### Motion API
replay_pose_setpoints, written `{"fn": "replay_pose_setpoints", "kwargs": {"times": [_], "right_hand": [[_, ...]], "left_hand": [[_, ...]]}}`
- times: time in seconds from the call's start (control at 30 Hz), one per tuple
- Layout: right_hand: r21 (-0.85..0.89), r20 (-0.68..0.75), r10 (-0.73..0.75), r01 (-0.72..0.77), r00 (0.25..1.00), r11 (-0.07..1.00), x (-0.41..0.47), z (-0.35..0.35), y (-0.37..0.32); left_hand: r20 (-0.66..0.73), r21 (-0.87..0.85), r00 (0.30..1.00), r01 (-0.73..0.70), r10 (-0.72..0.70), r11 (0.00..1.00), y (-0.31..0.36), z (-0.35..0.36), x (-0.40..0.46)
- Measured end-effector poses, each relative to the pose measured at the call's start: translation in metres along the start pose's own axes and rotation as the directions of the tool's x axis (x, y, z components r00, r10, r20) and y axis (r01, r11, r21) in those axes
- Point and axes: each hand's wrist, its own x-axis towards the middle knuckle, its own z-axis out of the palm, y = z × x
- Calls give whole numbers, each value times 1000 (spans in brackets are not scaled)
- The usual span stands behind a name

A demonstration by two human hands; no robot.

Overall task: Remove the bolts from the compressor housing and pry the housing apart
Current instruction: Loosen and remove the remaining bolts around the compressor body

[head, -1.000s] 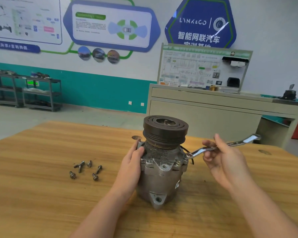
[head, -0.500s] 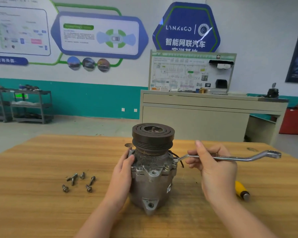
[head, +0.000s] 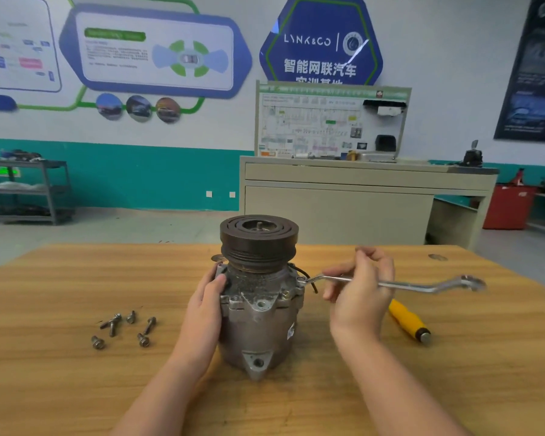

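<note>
Compressor housing point(head: 258, 322) stands upright mid-bench point(head: 60, 388), dark pulley point(head: 258, 240) on top. Left hand point(head: 205, 309) wraps its left flank, fingers curved against the casting, thumb up near the flange. Right hand point(head: 361, 294) curls round the shank of a ring spanner point(head: 422, 286), whose near end sits at a bolt on the housing's right flange. Five loose bolts point(head: 125, 328) lie left of the housing. Yellow-handled screwdriver point(head: 408, 320) lies right, beyond the wrist.
</note>
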Motion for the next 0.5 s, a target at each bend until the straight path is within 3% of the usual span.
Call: {"fn": "replay_pose_setpoints", "kwargs": {"times": [0.07,0.17,0.23,0.3,0.37,0.5], "right_hand": [[108,10,277,-276,961,955,28,4,7],[68,236,604,-633,761,771,59,14,21],[-135,364,716,-727,595,673,70,21,30],[-331,413,752,-685,513,649,79,28,36],[-371,436,745,-654,504,660,86,30,34],[-4,466,640,-722,611,692,89,15,8]], "left_hand": [[2,-12,1000,9,-9,1000,-2,0,0],[-2,-10,1000,20,-20,1000,-3,0,2],[-12,-18,999,38,-38,999,-5,0,4],[-6,-28,999,49,-49,998,-6,0,5],[5,-23,999,36,-36,999,-6,0,5],[5,-31,1000,24,-24,999,-5,1,4]]}}
